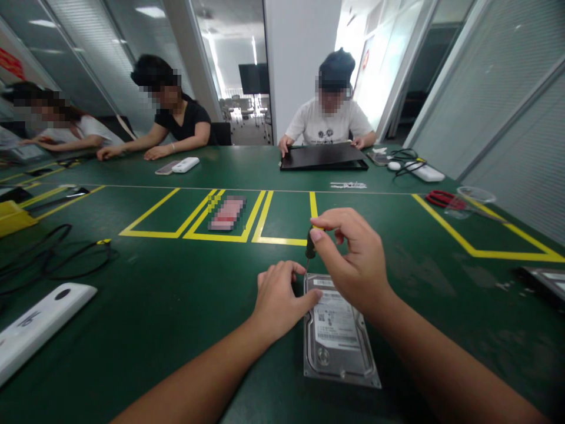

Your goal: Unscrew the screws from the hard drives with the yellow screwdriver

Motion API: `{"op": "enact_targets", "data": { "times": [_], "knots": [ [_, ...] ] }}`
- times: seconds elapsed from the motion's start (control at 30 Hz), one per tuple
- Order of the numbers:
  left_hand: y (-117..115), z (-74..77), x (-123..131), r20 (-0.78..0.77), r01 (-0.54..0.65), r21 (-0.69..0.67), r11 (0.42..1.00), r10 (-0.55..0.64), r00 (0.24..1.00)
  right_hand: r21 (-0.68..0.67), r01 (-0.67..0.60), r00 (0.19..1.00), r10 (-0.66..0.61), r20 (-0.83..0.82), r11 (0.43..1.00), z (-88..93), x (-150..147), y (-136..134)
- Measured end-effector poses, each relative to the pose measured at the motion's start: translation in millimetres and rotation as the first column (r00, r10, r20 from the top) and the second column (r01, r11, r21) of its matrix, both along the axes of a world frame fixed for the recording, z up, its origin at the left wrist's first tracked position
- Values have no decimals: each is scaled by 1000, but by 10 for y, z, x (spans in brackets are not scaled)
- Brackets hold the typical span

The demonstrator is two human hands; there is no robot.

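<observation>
Screwdriver [311,244] pinched in right hand [356,259], shaft below fingertips, at far left corner of hard drive [338,330]. Drive lies flat under thumb of left hand [281,297], other fingers loosely curled beside edge; whether gripping, cannot tell.

In my right hand [353,256] I'm gripping a screwdriver [311,246] whose handle is looking like dark plastic. My left hand [280,297] is touching a hard drive [343,356] that is showing smooth, silvery metal with a dull sheen, and its label [333,318] is looking like flat white paper. Under my arms the green tabletop [176,306] is looking smooth and mostly matt, with yellow tape [220,237] lying flat on it. To my left, a white device [46,328] is showing smooth, softly glossy plastic; across from me, a co-worker's shirt [304,121] is looking like matt white cloth.
</observation>
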State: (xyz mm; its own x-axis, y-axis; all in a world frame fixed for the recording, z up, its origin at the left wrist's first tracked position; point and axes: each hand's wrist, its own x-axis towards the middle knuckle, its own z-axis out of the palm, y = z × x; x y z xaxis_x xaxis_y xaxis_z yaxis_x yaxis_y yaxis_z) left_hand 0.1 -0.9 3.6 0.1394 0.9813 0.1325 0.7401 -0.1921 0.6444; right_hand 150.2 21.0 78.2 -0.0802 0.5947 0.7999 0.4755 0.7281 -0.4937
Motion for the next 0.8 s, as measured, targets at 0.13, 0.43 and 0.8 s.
{"op": "enact_targets", "data": {
  "times": [0.13, 0.43, 0.8],
  "knots": [
    [-2, 1, 2, -8, -2, -3, 1000, 2, 1000, -32, -45, 999, 44, -14, 998, -7, 0, -3],
    [1, -6, -3, 5, 4, -11, 1000, -4, 1000, -28, -6, 1000, 7, 12, 1000, -27, 12, 46],
    [-2, -5, -4, 5, 0, -10, 1000, 0, 1000, -45, 19, 1000, -18, 13, 999, -39, -8, 28]
  ]
}}
